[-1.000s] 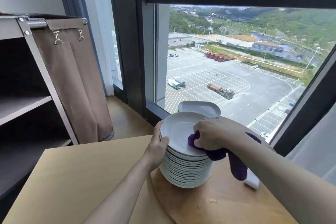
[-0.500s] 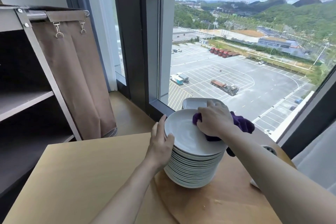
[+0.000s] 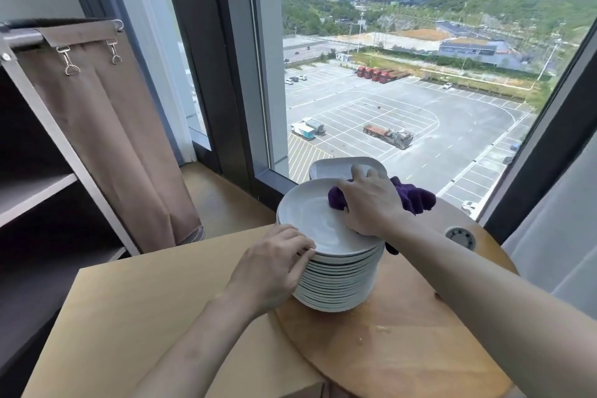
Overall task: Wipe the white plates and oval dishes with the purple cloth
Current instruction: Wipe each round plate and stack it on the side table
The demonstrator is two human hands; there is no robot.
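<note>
A tall stack of white plates (image 3: 336, 284) stands on a round wooden table (image 3: 403, 349). My right hand (image 3: 371, 203) presses a bunched purple cloth (image 3: 413, 197) onto the far right part of the top plate (image 3: 310, 220). My left hand (image 3: 274, 265) grips the stack's near left edge, fingers on the rim of the top plates. Behind the stack lies a white oval dish (image 3: 336, 166), partly hidden by my right hand.
A pale rectangular table (image 3: 145, 317) adjoins the round one on the left. A shelf cart with a brown fabric bag (image 3: 106, 126) stands at left. A large window (image 3: 403, 74) is right behind the plates. A round grey cap (image 3: 460, 236) sits in the table.
My right hand has carried the cloth from the near right edge of the top plate to its far right side. My left hand has slid round to the stack's near edge.
</note>
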